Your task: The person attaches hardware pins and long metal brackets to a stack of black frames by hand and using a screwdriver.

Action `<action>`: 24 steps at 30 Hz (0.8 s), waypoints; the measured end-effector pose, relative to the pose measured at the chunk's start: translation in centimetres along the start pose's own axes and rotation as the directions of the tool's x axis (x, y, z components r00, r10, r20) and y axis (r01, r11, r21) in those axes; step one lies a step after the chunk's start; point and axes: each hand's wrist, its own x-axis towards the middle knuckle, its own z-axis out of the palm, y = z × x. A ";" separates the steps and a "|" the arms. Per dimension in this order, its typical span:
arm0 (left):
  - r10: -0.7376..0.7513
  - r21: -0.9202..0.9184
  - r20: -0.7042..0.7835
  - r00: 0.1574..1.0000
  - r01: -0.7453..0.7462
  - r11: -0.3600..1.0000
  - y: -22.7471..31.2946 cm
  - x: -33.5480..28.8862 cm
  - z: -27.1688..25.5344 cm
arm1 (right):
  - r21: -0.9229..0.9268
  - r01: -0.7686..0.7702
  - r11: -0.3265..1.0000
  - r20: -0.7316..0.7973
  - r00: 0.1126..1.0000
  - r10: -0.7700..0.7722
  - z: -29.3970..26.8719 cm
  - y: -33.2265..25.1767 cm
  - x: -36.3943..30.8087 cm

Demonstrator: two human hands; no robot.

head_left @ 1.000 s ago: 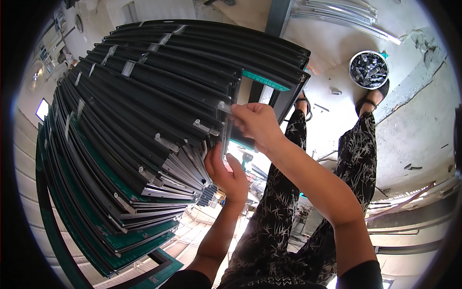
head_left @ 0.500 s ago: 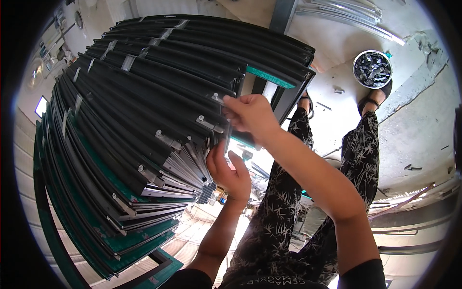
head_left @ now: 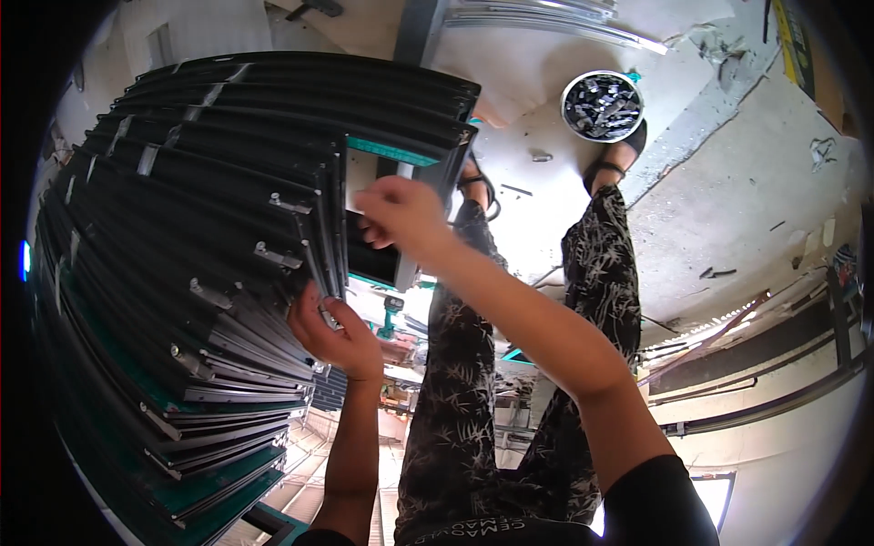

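Observation:
A large stack of long black frame profiles fills the left side, its ends facing me. Small metal brackets with screw heads sit along those ends. At the lower part of the ends, my left hand is curled round a small shiny metal piece, close to the profiles. Higher up, my right hand hovers in front of the opening of a black frame with a green inner strip. Its fingers are bent together, and whatever they may hold is hidden.
A round white bowl of small dark and metal pieces stands on the floor by my foot. Silver profiles lie at the far side. A teal cordless drill shows beyond my left hand. Scraps are scattered on the floor at right.
The view has swung right, so the stack sits further left. My right hand has come away from the profile ends and now is apart from them; my left hand stays beside them.

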 end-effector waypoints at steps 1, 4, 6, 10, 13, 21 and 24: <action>0.001 0.003 -0.013 1.000 -0.001 1.000 -0.2 -0.1 0.1 | -0.017 -0.014 1.000 -0.103 0.995 0.012 -2.1 0.6 -0.2; 0.014 0.059 -0.031 0.999 -0.013 0.998 -0.8 -0.7 0.7 | -0.069 -0.007 0.998 -0.380 0.925 -0.020 -12.1 4.4 1.1; 0.023 0.076 -0.040 0.999 -0.020 0.997 -0.7 -1.3 1.6 | -0.143 -0.173 0.974 -0.585 0.809 0.057 -21.0 7.3 2.4; 0.073 0.124 -0.098 0.993 -0.060 0.990 -2.5 -1.6 2.0 | -0.046 -0.238 0.970 -0.732 0.669 0.129 -30.1 12.7 5.9; 0.092 0.105 -0.105 0.990 -0.081 0.991 -1.5 -1.1 2.5 | -0.604 -0.600 0.524 -0.729 0.681 -0.061 -39.2 16.1 11.1; 0.231 0.224 -0.106 0.967 -0.204 0.953 -1.6 -0.8 3.3 | 0.164 0.127 0.978 -0.877 0.473 0.086 -39.5 15.4 16.6; 0.180 0.135 -0.156 0.971 -0.159 0.978 -1.4 -1.2 4.5 | 0.089 -0.050 0.995 -0.860 0.501 0.103 -39.8 13.1 15.3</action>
